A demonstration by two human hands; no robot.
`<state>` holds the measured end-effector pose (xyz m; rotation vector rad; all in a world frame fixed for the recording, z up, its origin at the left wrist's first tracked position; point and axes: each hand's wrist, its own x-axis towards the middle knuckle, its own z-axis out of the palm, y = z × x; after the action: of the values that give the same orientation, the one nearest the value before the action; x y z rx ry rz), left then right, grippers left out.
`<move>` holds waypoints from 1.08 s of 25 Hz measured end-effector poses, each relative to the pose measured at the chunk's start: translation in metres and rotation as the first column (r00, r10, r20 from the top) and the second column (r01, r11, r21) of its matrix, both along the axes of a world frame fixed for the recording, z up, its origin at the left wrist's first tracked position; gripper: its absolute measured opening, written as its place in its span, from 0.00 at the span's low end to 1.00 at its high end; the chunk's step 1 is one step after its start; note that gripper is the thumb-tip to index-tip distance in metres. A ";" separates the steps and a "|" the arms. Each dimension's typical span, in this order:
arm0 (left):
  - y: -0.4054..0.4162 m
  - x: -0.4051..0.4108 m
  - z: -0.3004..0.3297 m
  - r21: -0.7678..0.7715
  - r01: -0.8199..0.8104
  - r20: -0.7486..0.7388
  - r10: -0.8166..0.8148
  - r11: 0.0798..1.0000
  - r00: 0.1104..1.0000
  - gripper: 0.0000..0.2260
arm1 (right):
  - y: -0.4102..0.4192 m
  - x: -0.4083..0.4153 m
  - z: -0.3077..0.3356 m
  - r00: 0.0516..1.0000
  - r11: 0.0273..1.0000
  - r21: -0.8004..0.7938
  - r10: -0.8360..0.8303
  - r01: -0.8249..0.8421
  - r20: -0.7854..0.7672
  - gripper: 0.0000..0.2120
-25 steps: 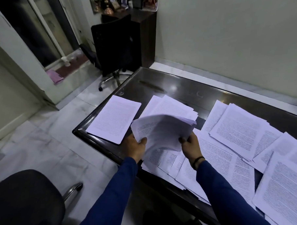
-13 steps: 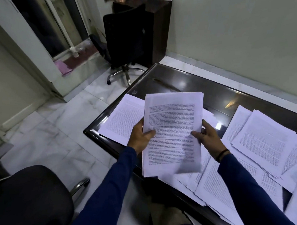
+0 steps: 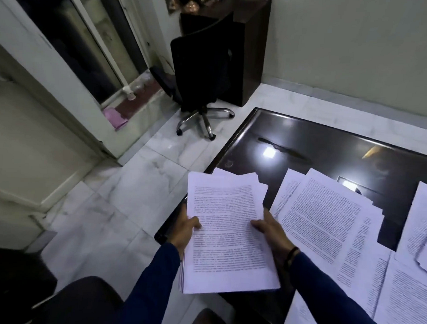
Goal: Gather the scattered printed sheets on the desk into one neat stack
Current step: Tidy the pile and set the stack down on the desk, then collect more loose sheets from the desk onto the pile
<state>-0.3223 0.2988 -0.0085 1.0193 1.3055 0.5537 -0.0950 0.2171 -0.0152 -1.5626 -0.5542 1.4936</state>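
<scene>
A thick bundle of printed sheets [image 3: 225,226] is held up over the near left corner of the dark glossy desk [image 3: 294,145]. My left hand [image 3: 183,230] grips its left edge with the thumb on the top page. My right hand [image 3: 269,229] grips its right edge, thumb also on top. The upper edges of the bundle are uneven, with a few sheets sticking out. More printed sheets [image 3: 327,220] lie spread and overlapping on the desk to the right, reaching the frame's right edge [image 3: 422,220].
A black swivel chair [image 3: 201,75] stands on the marble floor beyond the desk's left end, in front of a dark cabinet [image 3: 251,53]. Another dark chair [image 3: 42,299] is at my lower left. A glass door [image 3: 73,40] is at the left.
The bundle went from curled and fanned over the desk to flat and upright between both hands, then shifted left over the desk corner. The single sheet at the left is now behind it.
</scene>
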 end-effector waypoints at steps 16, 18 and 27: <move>0.117 0.015 -0.056 0.041 0.510 -0.704 -0.338 0.859 0.625 0.25 | 0.014 -0.020 -0.045 0.753 0.914 -0.322 0.027 0.248 0.657 0.25; 0.116 0.046 -0.046 0.114 0.529 -0.654 -0.337 0.841 0.677 0.19 | -0.003 -0.011 -0.043 0.740 0.895 -0.311 -0.030 0.319 0.672 0.22; 0.051 0.227 -0.040 0.172 0.840 -0.456 -0.714 0.515 0.531 0.10 | -0.065 0.108 -0.035 0.637 0.731 -0.304 -0.226 0.611 0.737 0.24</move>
<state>-0.0954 0.3495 -0.0487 1.9632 0.8465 -0.1238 0.0125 0.1519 -0.0503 -2.4948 -0.0756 0.6789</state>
